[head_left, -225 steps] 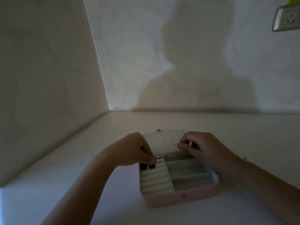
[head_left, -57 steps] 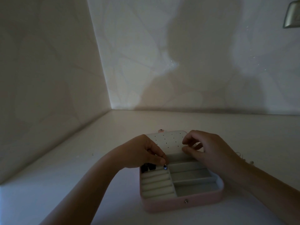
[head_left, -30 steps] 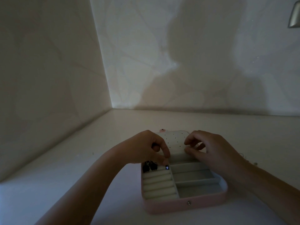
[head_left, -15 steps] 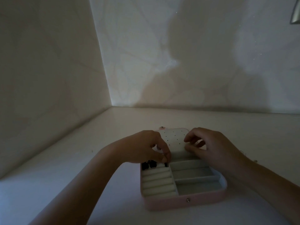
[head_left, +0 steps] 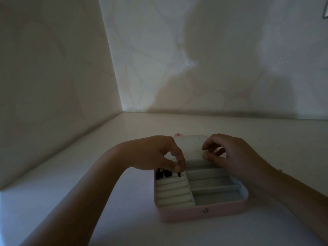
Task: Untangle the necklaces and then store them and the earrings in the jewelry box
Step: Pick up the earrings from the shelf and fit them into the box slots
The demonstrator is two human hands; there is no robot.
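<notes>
Left hand (head_left: 154,155) over earrings (head_left: 166,173) in jewelry box (head_left: 204,213), walls (head_left: 53,68) behind.

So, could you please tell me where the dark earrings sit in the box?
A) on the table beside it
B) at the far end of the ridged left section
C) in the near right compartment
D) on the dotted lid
B: the dark earrings sit in the farthest ridged row on the left of the box, beside the left hand.

A pale counter (head_left: 71,192) spreads out before you in dim light. One open pink box (head_left: 204,213) sits on it, close to you.
</notes>
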